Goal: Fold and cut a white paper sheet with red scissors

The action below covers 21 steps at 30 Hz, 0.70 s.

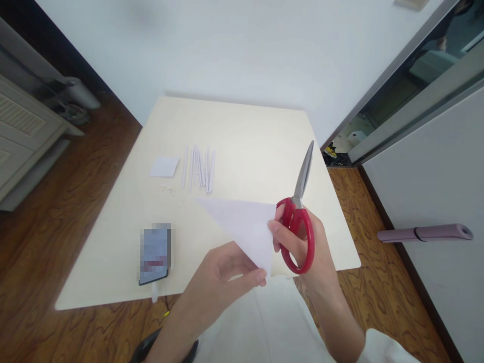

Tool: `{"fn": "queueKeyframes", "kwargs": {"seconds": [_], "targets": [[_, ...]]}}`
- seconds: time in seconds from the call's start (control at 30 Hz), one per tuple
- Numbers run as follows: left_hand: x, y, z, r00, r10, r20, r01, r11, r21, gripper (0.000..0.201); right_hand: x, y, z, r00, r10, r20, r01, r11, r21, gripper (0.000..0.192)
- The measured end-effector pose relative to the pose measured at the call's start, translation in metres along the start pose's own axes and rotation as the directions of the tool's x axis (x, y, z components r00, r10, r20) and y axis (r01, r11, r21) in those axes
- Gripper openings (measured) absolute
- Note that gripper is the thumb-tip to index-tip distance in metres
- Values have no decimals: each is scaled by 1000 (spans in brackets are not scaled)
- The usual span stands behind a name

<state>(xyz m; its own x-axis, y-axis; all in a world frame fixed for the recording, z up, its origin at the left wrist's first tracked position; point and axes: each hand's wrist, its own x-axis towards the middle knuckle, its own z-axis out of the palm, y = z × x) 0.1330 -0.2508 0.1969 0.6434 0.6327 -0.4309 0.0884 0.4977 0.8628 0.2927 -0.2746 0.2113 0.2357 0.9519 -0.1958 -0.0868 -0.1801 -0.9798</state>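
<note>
centrally, above the near part of a pale table (257,151), two bare hands hold a triangle of white paper (242,222) in the air, its long top edge pointing off to the left. the left hand (227,267) pinches the bottom corner between thumb and fingers; the paper hides part of those fingers. the right hand (297,246) pinches the right edge with its thumb in front, the fingertips behind only partly visible. this same hand carries scissors (298,201) with red handles, blades together and pointing up and away; exactly which fingers pass through the loops is hard to tell.

beyond the paper, thin white sticks (199,169) lie roughly side by side, some overlapping, so a count is uncertain. just left of them is a small white sheet (165,167), with tiny pale scraps (168,190) below it, too small to identify. nearer, at the left, a phone (156,254) is blurred into blocks, its screen unreadable. the left forearm and the right white sleeve (385,348) are cut off by the bottom edge. under the table's near left side, a black object (145,348) is mostly hidden. at upper right, shapes behind a doorway (416,85) are dim and unclear.
</note>
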Motion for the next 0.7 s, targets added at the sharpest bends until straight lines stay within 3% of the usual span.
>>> {"fn": "queueKeyframes", "kwargs": {"seconds": [0.1,0.2,0.3,0.37,0.5,0.57,0.7], "targets": [[0,2,0,1000,1,-23,-1,1000,9,13,1,-1,2,999,-3,38,2,1000,29,8],[-1,5,1,986,83,-142,-87,996,-22,14,2,-1,4,999,-42,12,41,997,71,14],[-1,11,1,928,158,-338,-178,984,-29,13,-2,2,1,998,-57,19,54,993,107,23],[-1,16,1,898,176,-403,-204,979,-28,11,-7,8,-2,994,-37,102,22,990,140,30],[-1,20,0,885,209,-416,-243,970,-30,10,-22,26,-5,972,8,234,-57,978,203,41],[-1,21,0,885,216,-412,-247,969,-23,9,-30,33,-3,972,-35,231,-28,964,264,46],[-2,25,8,881,187,-435,-234,971,-56,11,-42,32,-2,907,2,421,-64,989,134,45]]}}
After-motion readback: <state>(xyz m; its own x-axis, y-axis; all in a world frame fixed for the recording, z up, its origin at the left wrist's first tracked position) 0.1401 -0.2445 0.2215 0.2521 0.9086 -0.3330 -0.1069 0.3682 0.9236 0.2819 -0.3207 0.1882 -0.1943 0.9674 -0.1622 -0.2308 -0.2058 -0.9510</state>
